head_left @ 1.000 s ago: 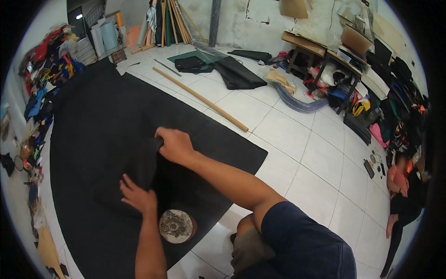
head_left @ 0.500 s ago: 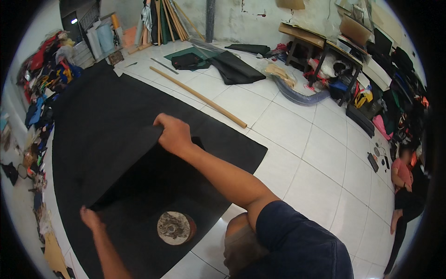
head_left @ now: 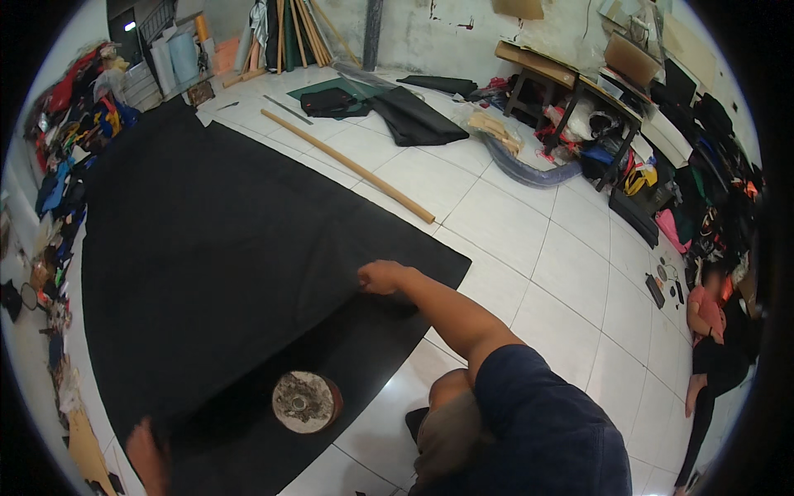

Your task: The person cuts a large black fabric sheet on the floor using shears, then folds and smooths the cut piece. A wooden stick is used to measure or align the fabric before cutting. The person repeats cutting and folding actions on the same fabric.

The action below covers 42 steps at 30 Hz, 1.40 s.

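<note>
A large sheet of black fabric [head_left: 207,223] lies over the floor in front of me, with an upper layer lifted along its near edge. My right hand [head_left: 380,278] is closed on that edge, right of the middle. Blurred by motion, my left hand [head_left: 147,455] is at the lower left, where the same edge ends; its fingers look closed on the fabric. Between the hands, a round block [head_left: 303,403] with a worn, stained top rests on the darker lower layer. The raised edge passes just beyond the block.
Past the fabric, a long cardboard tube [head_left: 347,165] lies on white tiles [head_left: 496,236]. Folded black material [head_left: 418,118] is farther back. Heaped cloth [head_left: 62,178] lines the left wall. A cluttered table [head_left: 538,64] stands at the back right. Another person [head_left: 707,314] sits at the far right.
My right hand has come right and nearer with the upper layer's edge. My left hand has moved nearer too. The lifted layer now lies lower and covers more of the lower one.
</note>
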Available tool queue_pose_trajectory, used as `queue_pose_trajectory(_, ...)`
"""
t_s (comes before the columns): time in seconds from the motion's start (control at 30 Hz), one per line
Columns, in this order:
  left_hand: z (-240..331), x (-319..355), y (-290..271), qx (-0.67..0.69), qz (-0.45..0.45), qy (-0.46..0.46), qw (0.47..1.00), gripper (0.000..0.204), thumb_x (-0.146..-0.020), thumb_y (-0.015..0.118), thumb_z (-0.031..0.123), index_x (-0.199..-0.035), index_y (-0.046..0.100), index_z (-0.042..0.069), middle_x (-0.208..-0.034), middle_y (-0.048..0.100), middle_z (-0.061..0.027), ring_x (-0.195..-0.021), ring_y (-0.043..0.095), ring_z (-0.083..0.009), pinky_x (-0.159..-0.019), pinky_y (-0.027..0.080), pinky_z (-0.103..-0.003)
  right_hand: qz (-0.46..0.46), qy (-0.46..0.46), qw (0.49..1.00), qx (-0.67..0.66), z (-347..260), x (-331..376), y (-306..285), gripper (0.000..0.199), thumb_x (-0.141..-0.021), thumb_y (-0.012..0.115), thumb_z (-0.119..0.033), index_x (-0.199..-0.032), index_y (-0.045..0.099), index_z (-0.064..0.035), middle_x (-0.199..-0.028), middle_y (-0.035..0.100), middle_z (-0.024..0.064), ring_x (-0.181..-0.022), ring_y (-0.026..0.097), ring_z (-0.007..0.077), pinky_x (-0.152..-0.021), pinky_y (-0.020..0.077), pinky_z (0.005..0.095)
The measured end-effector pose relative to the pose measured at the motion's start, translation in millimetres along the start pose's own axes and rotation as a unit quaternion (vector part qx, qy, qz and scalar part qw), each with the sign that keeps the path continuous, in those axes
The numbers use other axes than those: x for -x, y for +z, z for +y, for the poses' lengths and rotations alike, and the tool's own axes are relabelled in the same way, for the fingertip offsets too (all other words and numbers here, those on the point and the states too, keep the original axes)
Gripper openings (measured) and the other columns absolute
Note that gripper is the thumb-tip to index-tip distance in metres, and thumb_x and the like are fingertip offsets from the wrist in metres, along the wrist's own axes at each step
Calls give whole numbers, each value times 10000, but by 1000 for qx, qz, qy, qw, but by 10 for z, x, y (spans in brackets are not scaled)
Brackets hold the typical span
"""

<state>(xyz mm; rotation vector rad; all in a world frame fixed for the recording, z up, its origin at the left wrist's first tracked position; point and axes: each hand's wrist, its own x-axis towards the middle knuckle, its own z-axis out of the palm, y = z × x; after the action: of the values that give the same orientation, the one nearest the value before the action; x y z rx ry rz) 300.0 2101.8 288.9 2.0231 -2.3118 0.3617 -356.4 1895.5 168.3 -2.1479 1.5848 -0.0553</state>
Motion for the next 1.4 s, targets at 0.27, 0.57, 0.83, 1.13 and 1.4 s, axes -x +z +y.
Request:
queue_pose_trajectory(0.27,298,1216,1043,29,46,-148,987,448,-973,556,313,-1322,552,31,-1164,639,-186,-1052,603,-410,-914,477,-540,53,-45,987,-142,87,163,-60,244,-869,672,-236,-1030,610,-63,-982,672,125,-956,634,273,-827,496,387)
queue_pose_trajectory(0.57,201,1943,2452,334,206,-485,782,402,-954,545,261,-1250,560,-11,-1090,634,-214,-934,570,-383,-852,457,-488,288,-61,936,-194,-261,112,-503,224,-913,655,-223,-1009,577,-37,-911,657,155,-843,632,263,-757,485,382)
queue_pose_trajectory(0.83,-248,1504,2801,620,209,-638,407,402,-935,532,221,-1277,541,8,-1045,622,-184,-860,520,-307,-780,464,-417,430,-18,854,-292,-921,-232,-757,320,-943,609,-318,-928,603,1,-852,644,213,-782,615,354,-714,468,412)
queue_pose_trajectory(1.13,-1501,588,1150,662,338,-430,512,542,-1018,464,338,-1369,483,-75,-1363,546,-215,-1304,468,-303,-1081,424,-404,389,54,907,-150,-465,105,-821,458,-898,634,-465,-1014,634,-22,-936,672,233,-892,644,395,-778,485,463)
queue_pose_trajectory(1.4,-1443,1254,604,106,375,-156,908,492,-1017,495,340,-1373,521,2,-1375,554,-176,-1225,555,-303,-1004,451,-426,11,146,981,131,369,745,-213,561,-787,746,-473,-1159,619,-73,-1112,675,178,-1070,635,383,-889,506,463)
